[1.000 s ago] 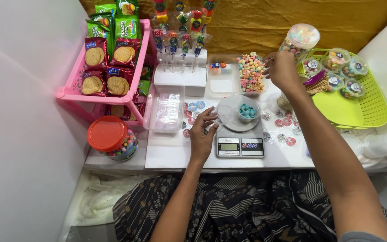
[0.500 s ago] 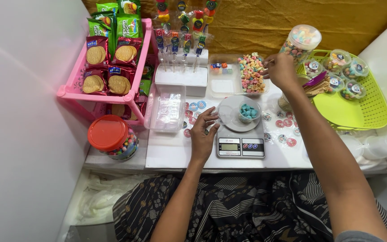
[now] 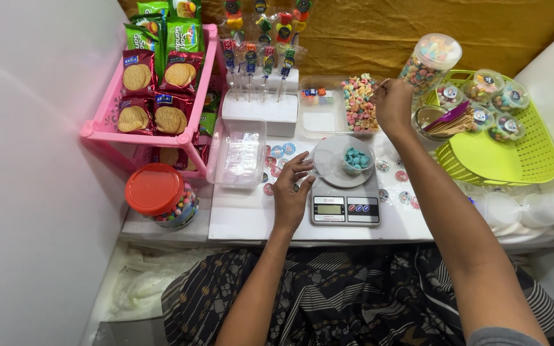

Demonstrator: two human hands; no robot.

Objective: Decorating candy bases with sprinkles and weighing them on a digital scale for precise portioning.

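A small clear cup of blue candies [image 3: 356, 158] stands on the round plate of a digital kitchen scale [image 3: 345, 208]. My left hand [image 3: 292, 191] rests on the table beside the scale, fingers apart, with its fingertips at the plate's left rim. My right hand [image 3: 394, 104] reaches over the far side of the table. It pinches a thin stick-like tool at the right edge of a clear tray of pastel candies [image 3: 358, 102]. Round stickers [image 3: 278, 154] lie scattered around the scale.
A pink rack [image 3: 107, 128] of biscuit packs stands at the left, with a red-lidded candy jar [image 3: 159, 194] in front. A clear empty box [image 3: 240, 157], a white lollipop stand [image 3: 259, 109], a tall candy jar [image 3: 429, 61] and a green basket [image 3: 514, 160] of filled cups surround the scale.
My right hand has shifted slightly left toward the candy tray. My left hand stays by the scale.
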